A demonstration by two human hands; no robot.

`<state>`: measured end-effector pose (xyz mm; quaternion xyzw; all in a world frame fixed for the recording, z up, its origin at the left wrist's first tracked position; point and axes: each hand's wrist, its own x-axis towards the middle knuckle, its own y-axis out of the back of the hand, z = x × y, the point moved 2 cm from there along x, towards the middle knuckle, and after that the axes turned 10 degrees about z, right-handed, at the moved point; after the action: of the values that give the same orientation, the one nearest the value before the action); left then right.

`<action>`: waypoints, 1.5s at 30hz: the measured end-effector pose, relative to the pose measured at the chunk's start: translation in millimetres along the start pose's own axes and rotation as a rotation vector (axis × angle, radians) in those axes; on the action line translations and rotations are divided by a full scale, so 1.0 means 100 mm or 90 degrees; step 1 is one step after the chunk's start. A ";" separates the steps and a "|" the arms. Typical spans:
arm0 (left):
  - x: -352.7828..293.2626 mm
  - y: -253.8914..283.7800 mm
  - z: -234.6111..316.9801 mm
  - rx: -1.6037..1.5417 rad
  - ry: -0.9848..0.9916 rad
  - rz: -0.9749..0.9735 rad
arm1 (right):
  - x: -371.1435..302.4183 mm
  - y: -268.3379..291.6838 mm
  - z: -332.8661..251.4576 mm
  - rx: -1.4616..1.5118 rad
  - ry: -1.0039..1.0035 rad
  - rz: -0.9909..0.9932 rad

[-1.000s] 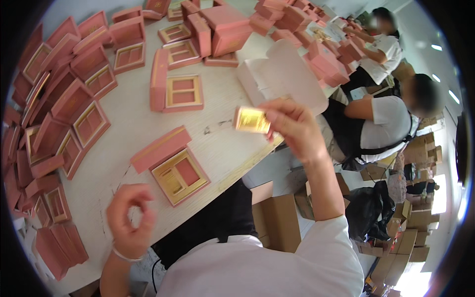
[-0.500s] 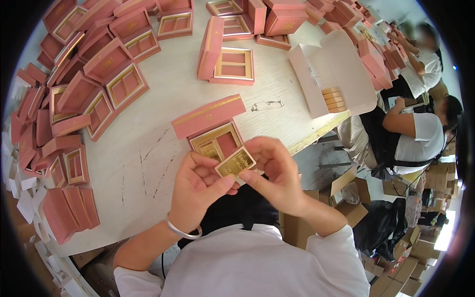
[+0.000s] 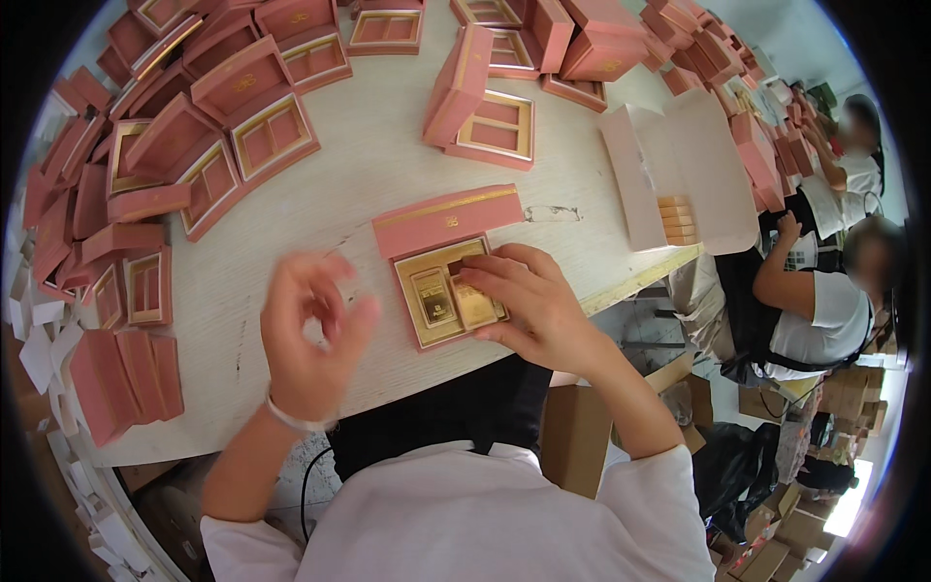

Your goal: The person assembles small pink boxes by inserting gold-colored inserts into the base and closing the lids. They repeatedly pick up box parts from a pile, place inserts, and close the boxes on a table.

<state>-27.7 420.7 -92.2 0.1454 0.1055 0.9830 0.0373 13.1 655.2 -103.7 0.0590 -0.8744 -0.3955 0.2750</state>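
In front of me an open pink gift box lies on the table, with its pink lid raised on the far side. A gold rectangular piece with a raised rim sits in its left compartment. My right hand grips a second gold rectangular piece by its edges, at the right compartment. That piece looks slightly tilted, and the fingers cover its far end. My left hand, smeared by motion, hovers left of the box with curved fingers apart and nothing visible in them.
Many open pink boxes crowd the table's left and far sides. One open box stands beyond mine. To the right, an open white carton holds several small gold-edged blocks. Two people sit farther right.
The gold piece, held between both hands before, has been lowered to the box's right compartment by my right hand. My left hand has let go and moved left. The view has shifted.
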 end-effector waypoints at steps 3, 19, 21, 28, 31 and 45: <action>0.25 -0.08 -0.15 0.021 0.127 -0.078 | 0.02 -0.03 -0.01 0.009 -0.039 0.050; 0.41 -0.37 -0.38 -0.109 0.246 -0.283 | 0.35 0.09 -0.06 -0.141 0.099 -0.146; 0.38 -0.38 -0.41 -0.113 0.250 -0.264 | 0.36 0.09 -0.07 -0.113 0.114 -0.150; 0.39 -0.37 -0.30 -0.095 0.210 -0.253 | 0.45 0.08 -0.18 -0.182 0.117 -0.240; 0.40 -0.37 -0.44 -0.139 0.191 -0.264 | 0.47 0.06 -0.26 -0.275 0.128 -0.280; 0.40 -0.34 -0.29 -0.018 0.110 -0.216 | 0.37 0.07 -0.24 -0.195 0.040 -0.254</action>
<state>-72.8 452.6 -115.6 0.0397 0.1174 0.9729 0.1951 -4.3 631.9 -69.8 0.2003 -0.7661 -0.5680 0.2245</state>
